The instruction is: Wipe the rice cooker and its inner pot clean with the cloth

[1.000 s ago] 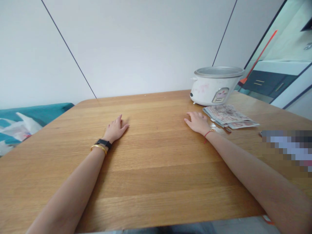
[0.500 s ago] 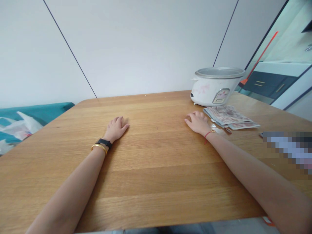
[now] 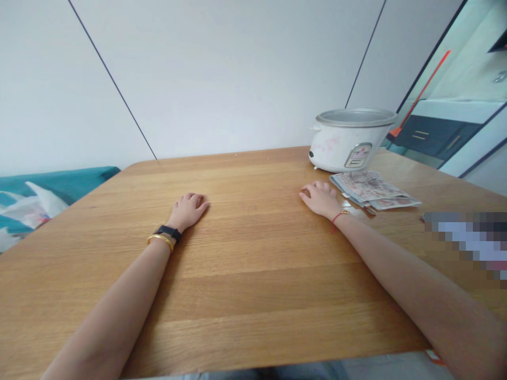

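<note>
My left hand rests palm down on the wooden table, its fingers loosely curled and the thumb apart from them. It holds nothing that I can see; a black band and a gold bangle circle that wrist. Over to the right, my right hand also lies palm down with fingers spread and nothing in it. A red string bracelet is on its wrist. Just beyond that hand are a folded patterned cloth and a small clear packet. Behind the cloth stands a white rice cooker without a lid.
A pale panelled wall runs behind the table. At far left, white plastic bags lie on a teal seat. A pixelated object sits at the right. An orange-red broom leans beyond the doorway.
The fingers of my left hand have curled in slightly and sit a little lower. My right hand has stayed in place, and the view has shifted only slightly.
</note>
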### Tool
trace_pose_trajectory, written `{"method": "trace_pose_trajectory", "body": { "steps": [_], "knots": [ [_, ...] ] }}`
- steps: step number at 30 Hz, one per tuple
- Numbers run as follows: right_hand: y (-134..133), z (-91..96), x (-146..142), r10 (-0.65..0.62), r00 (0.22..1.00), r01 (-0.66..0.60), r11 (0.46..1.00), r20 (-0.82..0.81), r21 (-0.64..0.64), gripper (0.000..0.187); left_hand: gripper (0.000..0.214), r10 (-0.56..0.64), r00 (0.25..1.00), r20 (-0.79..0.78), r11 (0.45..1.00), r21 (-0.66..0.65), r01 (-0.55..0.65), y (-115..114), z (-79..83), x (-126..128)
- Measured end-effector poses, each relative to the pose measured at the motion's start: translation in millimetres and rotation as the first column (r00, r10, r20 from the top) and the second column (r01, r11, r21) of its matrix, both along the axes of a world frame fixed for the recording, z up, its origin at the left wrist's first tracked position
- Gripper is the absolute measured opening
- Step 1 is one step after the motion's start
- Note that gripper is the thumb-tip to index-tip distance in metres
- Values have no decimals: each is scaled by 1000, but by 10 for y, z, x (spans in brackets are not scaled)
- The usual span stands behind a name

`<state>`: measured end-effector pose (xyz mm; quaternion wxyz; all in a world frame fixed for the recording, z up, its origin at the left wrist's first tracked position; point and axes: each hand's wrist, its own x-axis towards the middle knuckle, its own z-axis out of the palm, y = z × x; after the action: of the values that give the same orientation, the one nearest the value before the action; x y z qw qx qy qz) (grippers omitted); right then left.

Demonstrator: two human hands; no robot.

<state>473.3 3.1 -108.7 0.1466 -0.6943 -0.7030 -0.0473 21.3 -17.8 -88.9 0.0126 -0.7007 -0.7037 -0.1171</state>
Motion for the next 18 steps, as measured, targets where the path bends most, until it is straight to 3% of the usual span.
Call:
{"method": "trace_pose_trajectory", "body": {
  "steps": [3, 8, 12, 15, 18],
  "knots": [
    [9, -2, 7, 6, 1000, -6, 1000, 12, -3, 46, 59, 12, 1000, 3, 1000, 15, -12, -15, 7, 7],
    [12, -11, 12, 3, 1000, -3, 1000, 4, 16, 50, 71, 14, 1000, 5, 1000, 15, -14, -7, -2, 0],
    [2, -26, -14, -14, 1000, 14, 1000, 4, 24, 46, 63, -4, 1000, -21, 1000, -8, 4, -1, 2, 12],
    [57, 40, 23, -27, 998, 19, 992, 62, 125, 54, 60, -2, 999, -40, 1000, -12, 1, -22, 4, 32],
    [219, 278, 209, -46, 980, -8, 963, 191, 270, 61, 58, -20, 998, -66, 1000, -14, 19, -53, -3, 45]
  ]
}}
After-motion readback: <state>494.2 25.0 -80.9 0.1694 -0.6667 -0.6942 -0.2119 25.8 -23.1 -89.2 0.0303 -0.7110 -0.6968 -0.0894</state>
